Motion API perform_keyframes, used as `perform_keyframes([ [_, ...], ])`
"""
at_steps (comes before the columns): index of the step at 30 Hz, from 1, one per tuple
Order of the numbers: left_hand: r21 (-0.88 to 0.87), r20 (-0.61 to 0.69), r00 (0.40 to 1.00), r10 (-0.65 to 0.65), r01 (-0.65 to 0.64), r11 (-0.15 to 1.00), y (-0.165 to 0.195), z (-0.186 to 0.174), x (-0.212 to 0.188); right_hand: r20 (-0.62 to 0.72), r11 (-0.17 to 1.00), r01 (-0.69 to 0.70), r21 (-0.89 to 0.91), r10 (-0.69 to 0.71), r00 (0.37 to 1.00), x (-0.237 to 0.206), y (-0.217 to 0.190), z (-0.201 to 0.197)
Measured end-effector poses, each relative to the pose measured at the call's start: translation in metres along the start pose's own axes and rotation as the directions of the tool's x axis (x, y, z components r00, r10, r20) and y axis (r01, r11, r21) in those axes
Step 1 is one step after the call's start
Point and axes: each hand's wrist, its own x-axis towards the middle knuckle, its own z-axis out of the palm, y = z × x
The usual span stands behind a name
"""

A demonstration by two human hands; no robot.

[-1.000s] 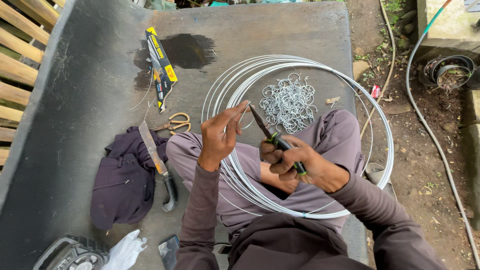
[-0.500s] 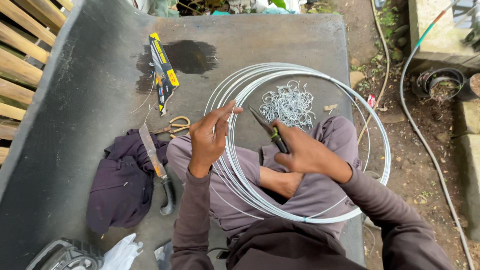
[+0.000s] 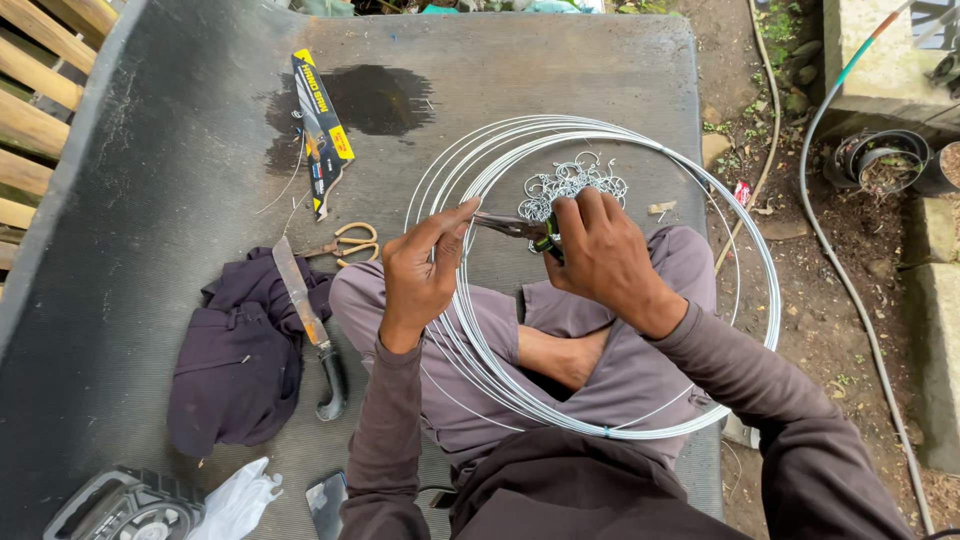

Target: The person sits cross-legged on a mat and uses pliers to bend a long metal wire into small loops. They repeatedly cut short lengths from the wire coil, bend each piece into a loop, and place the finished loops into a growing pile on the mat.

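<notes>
Head view: the left hand (image 3: 425, 270) pinches the wire coil (image 3: 640, 410) lying across the lap. The right hand (image 3: 600, 255) is clamped on the pliers (image 3: 520, 228), whose tips meet the wire near the left thumb.

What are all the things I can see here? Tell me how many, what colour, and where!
coil of silver wire: one, silver, around the person's lap
pile of small silver wire rings: one, silver, on the mat inside the coil
green-handled pliers: one, in the right hand
dark grey mat: one, under everything
yellow and black flat package: one, far left of the mat
tan-handled scissors: one, left of the knee
black-handled knife: one, on the cloth's edge
dark purple cloth: one, left side
white plastic bag: one, bottom left
hose: one, pale, on the ground at right
left hand: pinching the wire
right hand: its grip closed on the pliers
</notes>
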Motion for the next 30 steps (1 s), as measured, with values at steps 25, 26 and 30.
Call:
perform_keyframes([
  [25, -0.129, 0.059, 0.997, 0.043, -0.035, 0.991, -0.014, 0.026, -0.002, 0.304, -0.830, -0.265, -0.491, -0.447, 0.841, -0.047, -0.059, -0.027],
  [26, -0.083, 0.057, 0.998, 0.023, -0.018, 0.996, -0.011, 0.025, -0.003, 0.351, -0.870, -0.348, -0.349, -0.466, 0.812, -0.047, -0.057, -0.025],
  [30, -0.039, -0.076, 0.996, 0.048, -0.051, 0.998, -0.004, 0.020, 0.003, 0.569, -0.728, -0.622, 0.289, -0.392, 0.723, -0.045, -0.039, -0.003],
])
